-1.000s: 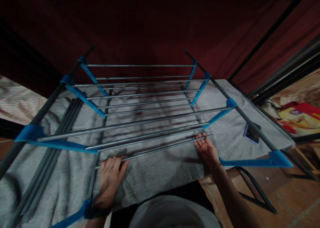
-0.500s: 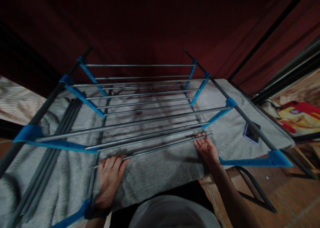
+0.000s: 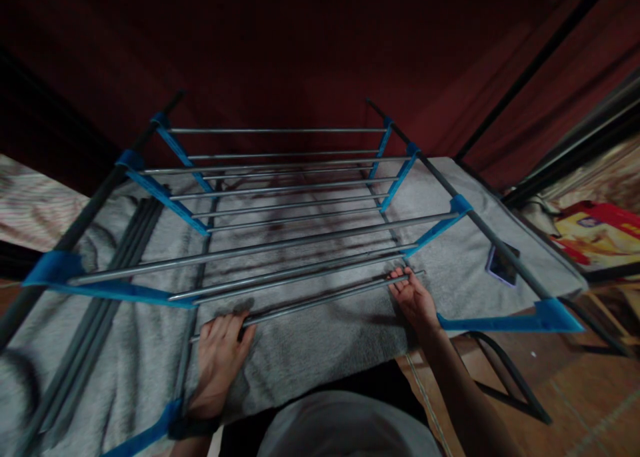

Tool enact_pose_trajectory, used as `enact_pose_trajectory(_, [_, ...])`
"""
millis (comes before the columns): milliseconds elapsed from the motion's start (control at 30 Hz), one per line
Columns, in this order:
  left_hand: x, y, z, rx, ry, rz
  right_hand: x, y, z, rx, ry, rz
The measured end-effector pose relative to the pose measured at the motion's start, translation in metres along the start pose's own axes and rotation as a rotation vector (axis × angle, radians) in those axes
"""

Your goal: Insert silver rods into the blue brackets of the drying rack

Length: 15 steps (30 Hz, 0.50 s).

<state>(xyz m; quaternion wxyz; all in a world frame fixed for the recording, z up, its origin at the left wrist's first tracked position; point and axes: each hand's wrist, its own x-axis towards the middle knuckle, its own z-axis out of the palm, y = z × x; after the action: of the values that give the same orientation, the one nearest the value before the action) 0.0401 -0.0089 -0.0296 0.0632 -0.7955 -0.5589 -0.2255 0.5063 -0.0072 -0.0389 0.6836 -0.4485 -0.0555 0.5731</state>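
Note:
A thin grey metal rod [image 3: 320, 301] runs between my two hands, low over the blanket. My left hand [image 3: 223, 343] wraps over it near its left end, palm down. Around its right end curl the fingers of my right hand [image 3: 413, 297], palm up. Just beyond the hands stands a rack frame of metal crossbars [image 3: 280, 245] joined by blue plastic brackets [image 3: 435, 235] to dark side poles [image 3: 480, 225]. A nearer blue bracket [image 3: 510, 323] at the right has no crossbar in it. Another blue bracket [image 3: 150, 433] is by my left wrist.
The rack rests on a grey blanket [image 3: 310, 363]. Several loose dark tubes [image 3: 107, 317] lie at the left. A phone [image 3: 503, 265] is beneath the right pole. A red and yellow box [image 3: 600, 237] is at far right, and a dark red curtain [image 3: 280, 50] hangs behind.
Both hands keep hold of the rod, which has come slightly nearer to my body, away from the rack's crossbars. The rack looks the same.

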Motion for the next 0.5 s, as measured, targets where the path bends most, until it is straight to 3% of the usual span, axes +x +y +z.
enact_pose_trajectory(500, [-0.0076, -0.0045, -0.0003, 0.08, 0.186, -0.169, 0.0019, 0.0009, -0.0043, 0.006, -0.032, -0.002])
